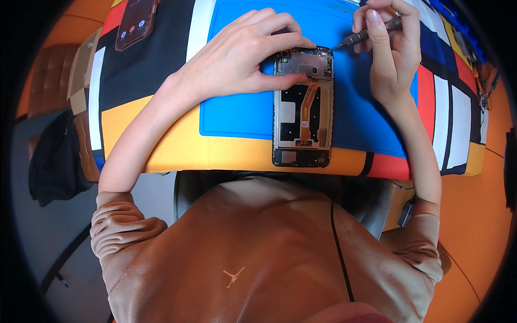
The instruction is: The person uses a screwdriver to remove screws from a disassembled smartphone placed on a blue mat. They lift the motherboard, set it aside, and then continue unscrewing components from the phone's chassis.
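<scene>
An opened-up smartphone (pixel 288 134) lies upright in front of me, its inner frame bared and an orange flex cable (pixel 307 110) running down its middle. My left hand (pixel 237 56) steadies it, with the thumb on the inner frame and the index finger at the top edge. In my right hand (pixel 390 64), a slim dark screwdriver (pixel 354 39) is pinched at a slant. Its tip points at the phone's upper right corner; whether it touches cannot be told. Beneath the phone's upper part is a blue work mat (pixel 231 116).
The table wears a cloth of coloured blocks (pixel 145 116). Another phone (pixel 136 24) with a lit screen lies at the far left. Blue items (pixel 451 16) and cables (pixel 487 81) are at the far right. A dark bag (pixel 59 156) stands left of the table.
</scene>
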`<action>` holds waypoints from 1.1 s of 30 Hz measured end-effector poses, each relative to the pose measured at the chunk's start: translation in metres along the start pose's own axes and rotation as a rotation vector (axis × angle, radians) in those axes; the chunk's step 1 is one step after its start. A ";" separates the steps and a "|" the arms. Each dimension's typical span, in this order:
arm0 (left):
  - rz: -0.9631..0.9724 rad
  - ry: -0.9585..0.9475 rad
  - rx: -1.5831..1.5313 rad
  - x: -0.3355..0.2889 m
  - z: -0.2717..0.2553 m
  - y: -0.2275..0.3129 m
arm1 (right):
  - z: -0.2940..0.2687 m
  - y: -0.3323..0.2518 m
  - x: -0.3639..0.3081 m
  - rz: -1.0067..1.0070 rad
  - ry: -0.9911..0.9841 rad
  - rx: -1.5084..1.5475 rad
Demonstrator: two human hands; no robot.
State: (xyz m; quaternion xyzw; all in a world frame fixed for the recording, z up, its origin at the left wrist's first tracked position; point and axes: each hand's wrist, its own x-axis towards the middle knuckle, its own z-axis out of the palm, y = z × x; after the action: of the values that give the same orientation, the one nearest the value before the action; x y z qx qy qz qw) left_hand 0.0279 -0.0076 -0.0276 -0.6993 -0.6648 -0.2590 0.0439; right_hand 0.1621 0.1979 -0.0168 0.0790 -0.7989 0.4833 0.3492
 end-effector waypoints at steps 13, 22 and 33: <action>-0.066 -0.072 -0.142 0.004 -0.015 0.011 | 0.001 0.002 -0.002 -0.042 0.023 -0.016; -0.040 -0.077 -0.138 0.004 -0.012 0.006 | -0.003 0.001 -0.001 -0.007 -0.019 -0.059; -0.032 -0.055 -0.144 0.004 -0.011 0.006 | -0.010 0.007 -0.005 -0.343 -0.176 -0.314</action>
State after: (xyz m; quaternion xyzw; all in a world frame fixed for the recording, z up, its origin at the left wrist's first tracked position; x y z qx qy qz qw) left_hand 0.0301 -0.0093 -0.0153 -0.6968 -0.6564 -0.2877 -0.0289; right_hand 0.1673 0.2085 -0.0228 0.1999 -0.8666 0.2779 0.3631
